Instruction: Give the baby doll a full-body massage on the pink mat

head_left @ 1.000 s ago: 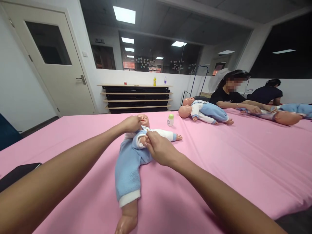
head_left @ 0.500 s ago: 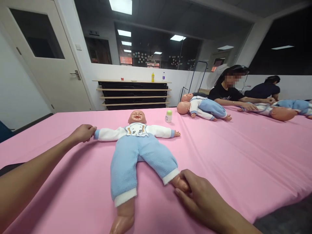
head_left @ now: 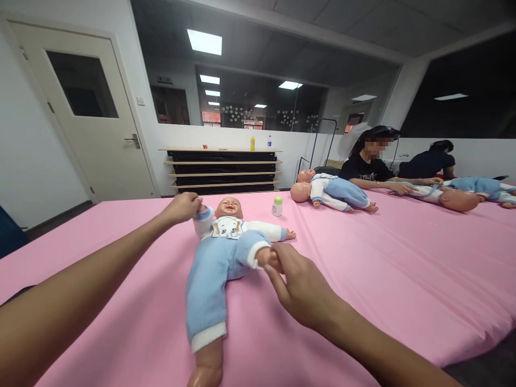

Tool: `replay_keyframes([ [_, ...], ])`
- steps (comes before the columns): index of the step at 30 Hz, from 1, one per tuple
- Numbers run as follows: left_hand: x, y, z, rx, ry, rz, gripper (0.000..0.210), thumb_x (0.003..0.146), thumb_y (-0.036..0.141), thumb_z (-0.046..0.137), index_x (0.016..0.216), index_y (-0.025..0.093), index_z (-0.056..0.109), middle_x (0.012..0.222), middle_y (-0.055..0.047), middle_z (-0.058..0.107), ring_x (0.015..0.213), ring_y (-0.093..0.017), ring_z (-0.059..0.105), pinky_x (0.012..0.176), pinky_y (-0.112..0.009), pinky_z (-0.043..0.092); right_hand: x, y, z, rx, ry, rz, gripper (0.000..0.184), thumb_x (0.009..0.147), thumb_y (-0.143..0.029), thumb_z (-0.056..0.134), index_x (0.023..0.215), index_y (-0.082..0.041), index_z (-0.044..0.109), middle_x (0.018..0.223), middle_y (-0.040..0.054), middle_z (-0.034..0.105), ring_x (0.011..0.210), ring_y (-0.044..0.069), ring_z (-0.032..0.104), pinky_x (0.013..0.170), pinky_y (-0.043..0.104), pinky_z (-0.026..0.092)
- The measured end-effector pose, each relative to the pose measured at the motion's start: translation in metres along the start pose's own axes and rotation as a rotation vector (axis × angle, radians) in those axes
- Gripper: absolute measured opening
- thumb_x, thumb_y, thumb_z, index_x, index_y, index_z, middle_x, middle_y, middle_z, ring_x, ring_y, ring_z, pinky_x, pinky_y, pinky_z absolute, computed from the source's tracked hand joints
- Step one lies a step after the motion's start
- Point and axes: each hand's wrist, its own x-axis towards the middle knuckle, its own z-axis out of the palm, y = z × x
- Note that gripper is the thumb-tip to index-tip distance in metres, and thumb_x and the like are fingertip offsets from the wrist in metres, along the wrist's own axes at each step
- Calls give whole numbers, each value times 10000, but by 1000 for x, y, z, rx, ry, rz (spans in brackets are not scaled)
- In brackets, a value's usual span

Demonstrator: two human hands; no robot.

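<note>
A baby doll in a white and blue outfit with an elephant face on the chest lies on its back on the pink sheet. Its head points away from me. My left hand is closed on the doll's hand at the left of the view, holding that arm raised and bent. With my right hand I grip the doll's foot at the right, and that leg is lifted with the knee bent. The doll's other arm and other leg lie stretched out on the sheet.
A small white bottle with a green cap stands beyond the doll. Two more dolls lie at the back right. A person handles another doll there, with a second person behind. Shelving stands against the wall.
My left hand has moved right and up, folding the doll's arm inward from its outstretched position. My right hand has raised the foot toward the doll's body, bending the leg.
</note>
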Motion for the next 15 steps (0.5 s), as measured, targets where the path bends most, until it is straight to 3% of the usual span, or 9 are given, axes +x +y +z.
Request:
replay_keyframes([
  [4, -2, 64, 38, 163, -72, 132, 277, 721, 462, 574, 721, 187, 610, 839, -147, 704, 737, -245, 635, 588, -305, 381, 49, -9, 29, -69, -55, -58, 80, 962, -241, 377, 975, -191, 437, 906, 58, 537, 677, 164, 490, 580, 276, 315],
  [7, -4, 76, 46, 184, -115, 146, 265, 664, 451, 631, 691, 188, 610, 842, -156, 704, 754, -263, 639, 599, -313, 381, 64, -10, 41, -77, -86, -71, 96, 967, -244, 359, 988, -184, 431, 906, 58, 529, 669, 163, 483, 576, 277, 296],
  [10, -3, 50, 25, 159, -119, 104, 290, 760, 457, 523, 684, 182, 579, 811, -135, 696, 672, -223, 627, 558, -297, 384, 46, -10, 31, -71, -81, -64, 84, 960, -246, 363, 956, -192, 426, 888, 48, 533, 658, 160, 482, 558, 274, 282],
  [13, -5, -4, 6, 73, -71, -16, 390, 868, 478, 345, 736, 183, 563, 768, -104, 680, 564, -191, 583, 504, -290, 374, 4, -4, 13, -85, -81, -14, 58, 924, -250, 411, 884, -208, 418, 821, 27, 538, 605, 151, 460, 539, 272, 269],
  [15, -7, -45, 7, 33, -25, -126, 427, 882, 506, 327, 730, 179, 556, 741, -95, 666, 553, -189, 567, 502, -290, 368, -25, 3, 8, -96, -96, 15, 64, 877, -225, 452, 834, -215, 404, 772, 15, 539, 587, 146, 465, 540, 268, 279],
])
